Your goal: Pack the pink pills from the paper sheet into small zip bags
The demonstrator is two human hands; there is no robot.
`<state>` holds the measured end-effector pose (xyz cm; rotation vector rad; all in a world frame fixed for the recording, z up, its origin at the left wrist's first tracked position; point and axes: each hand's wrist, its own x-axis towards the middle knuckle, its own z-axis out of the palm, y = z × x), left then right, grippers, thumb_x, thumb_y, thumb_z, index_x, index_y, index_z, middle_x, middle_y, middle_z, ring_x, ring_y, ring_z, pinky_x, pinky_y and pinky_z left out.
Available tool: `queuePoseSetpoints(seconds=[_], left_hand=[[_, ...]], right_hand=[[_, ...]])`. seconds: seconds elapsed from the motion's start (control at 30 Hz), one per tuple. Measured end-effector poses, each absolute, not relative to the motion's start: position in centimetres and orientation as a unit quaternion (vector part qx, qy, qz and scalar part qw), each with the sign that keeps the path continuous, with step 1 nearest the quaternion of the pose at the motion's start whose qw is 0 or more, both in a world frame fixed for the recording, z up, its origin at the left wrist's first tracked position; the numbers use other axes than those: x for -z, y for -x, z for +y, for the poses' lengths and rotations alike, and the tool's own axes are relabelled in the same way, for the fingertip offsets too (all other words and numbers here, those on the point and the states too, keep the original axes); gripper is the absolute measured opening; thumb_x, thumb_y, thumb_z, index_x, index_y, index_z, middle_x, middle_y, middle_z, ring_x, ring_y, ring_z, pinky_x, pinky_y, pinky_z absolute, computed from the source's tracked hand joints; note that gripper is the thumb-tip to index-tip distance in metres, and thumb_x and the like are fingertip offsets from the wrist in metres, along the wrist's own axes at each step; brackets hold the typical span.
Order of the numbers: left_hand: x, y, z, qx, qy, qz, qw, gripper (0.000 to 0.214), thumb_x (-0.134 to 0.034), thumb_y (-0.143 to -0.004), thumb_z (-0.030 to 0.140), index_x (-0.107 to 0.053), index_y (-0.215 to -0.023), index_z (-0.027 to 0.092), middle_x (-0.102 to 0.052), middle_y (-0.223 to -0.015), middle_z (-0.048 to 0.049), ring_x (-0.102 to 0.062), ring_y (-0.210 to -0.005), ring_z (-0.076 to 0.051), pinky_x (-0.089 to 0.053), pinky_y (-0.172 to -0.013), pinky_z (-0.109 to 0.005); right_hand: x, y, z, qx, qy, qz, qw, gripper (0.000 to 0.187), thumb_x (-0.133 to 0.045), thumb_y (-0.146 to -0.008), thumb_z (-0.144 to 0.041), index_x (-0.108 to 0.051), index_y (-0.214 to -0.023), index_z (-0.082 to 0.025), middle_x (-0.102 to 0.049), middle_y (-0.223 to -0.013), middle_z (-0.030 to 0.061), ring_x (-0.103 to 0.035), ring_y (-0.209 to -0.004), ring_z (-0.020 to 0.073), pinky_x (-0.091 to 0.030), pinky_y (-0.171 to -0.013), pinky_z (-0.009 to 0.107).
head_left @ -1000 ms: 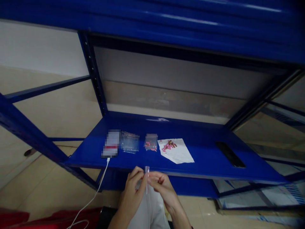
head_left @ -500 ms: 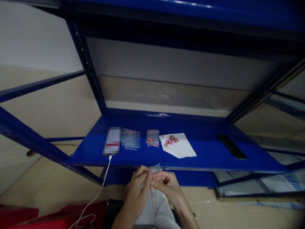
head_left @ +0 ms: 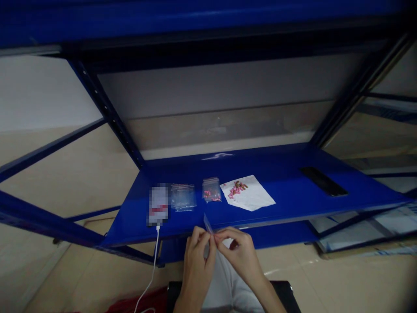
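1. Left hand (head_left: 198,252): its thumb and finger are pressed together and grip a small clear bag (head_left: 207,223).
2. Right hand (head_left: 240,248): its thumb and finger pinch the same bag from the right side. The tips of both hands almost meet there.
3. The small clear bag sticks up from the fingers and leans to the left. It is by the near edge of the blue shelf (head_left: 286,184). I cannot tell if anything is inside it.
4. On the left of the shelf lies a phone (head_left: 158,202) with its screen blurred into squares. A white cord (head_left: 157,252) goes into its near end and hangs down.
5. Just right of the phone is a flat pile of clear bags (head_left: 183,200).
6. Next to the right is a filled bag (head_left: 211,190) with pink balls inside. I cannot tell if it is one bag or more.
7. Just right of that lies a sheet of white paper (head_left: 257,198). Pink balls (head_left: 233,191) and some brown bits (head_left: 245,186) sit in a heap on its far left part.
8. Well apart, on the right, lies a flat black thing (head_left: 324,181).
9. Below the hands are legs in pale trousers (head_left: 218,282).
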<state>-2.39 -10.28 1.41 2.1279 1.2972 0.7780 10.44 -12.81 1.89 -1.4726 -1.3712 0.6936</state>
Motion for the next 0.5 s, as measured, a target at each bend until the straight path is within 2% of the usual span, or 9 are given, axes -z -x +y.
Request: queuePoseSetpoints(seconds=[0.27, 0.33, 0.4, 0.5], left_hand=[[-0.8, 2.6, -10.2, -0.285, -0.812, 0.485, 0.153, 0.014, -0.047, -0.076, 0.011, -0.052, -0.065, 0.018, -0.05, -0.079, -0.0015, -0.048, -0.069, -0.015, -0.038, -0.063, -0.028], [-0.9, 2.2, -10.2, -0.289, -0.821, 0.466, 0.157, 0.015, -0.048, -0.074, 0.01, -0.051, -0.062, 0.018, -0.05, -0.078, -0.0016, -0.048, -0.069, -0.015, -0.038, -0.062, -0.028], [-1.3, 1.8, -10.3, -0.303, -0.828, 0.446, 0.156, 0.014, -0.049, -0.073, 0.009, -0.054, -0.063, 0.018, -0.051, -0.078, -0.0022, -0.049, -0.073, -0.016, -0.039, -0.064, -0.028], [-1.8, 1.7, -10.2, -0.334, -0.826, 0.437, 0.126, 0.016, -0.049, -0.071, 0.008, -0.059, -0.066, 0.02, -0.055, -0.083, -0.0032, -0.051, -0.079, -0.018, -0.039, -0.068, -0.032]], right_hand=[[-0.9, -12.0, -12.7, -0.227, 0.657, -0.53, 0.486, 0.009, -0.058, -0.069, -0.014, -0.061, -0.062, -0.019, -0.065, -0.065, 0.0007, -0.062, -0.062, 0.0149, -0.045, -0.057, 0.022], [-1.0, -12.0, -12.8, -0.261, 0.642, -0.531, 0.488, 0.002, -0.059, -0.07, -0.018, -0.06, -0.07, -0.02, -0.066, -0.07, 0.0006, -0.063, -0.064, 0.0151, -0.044, -0.053, 0.02], [-1.0, -11.7, -12.8, -0.312, 0.616, -0.523, 0.499, 0.008, -0.06, -0.072, -0.022, -0.057, -0.079, -0.021, -0.067, -0.076, 0.0005, -0.064, -0.064, 0.0146, -0.043, -0.05, 0.019], [-0.6, -11.6, -12.6, -0.351, 0.592, -0.497, 0.528, 0.011, -0.059, -0.075, -0.023, -0.049, -0.078, -0.021, -0.067, -0.075, 0.0, -0.063, -0.059, 0.0131, -0.042, -0.048, 0.018]])
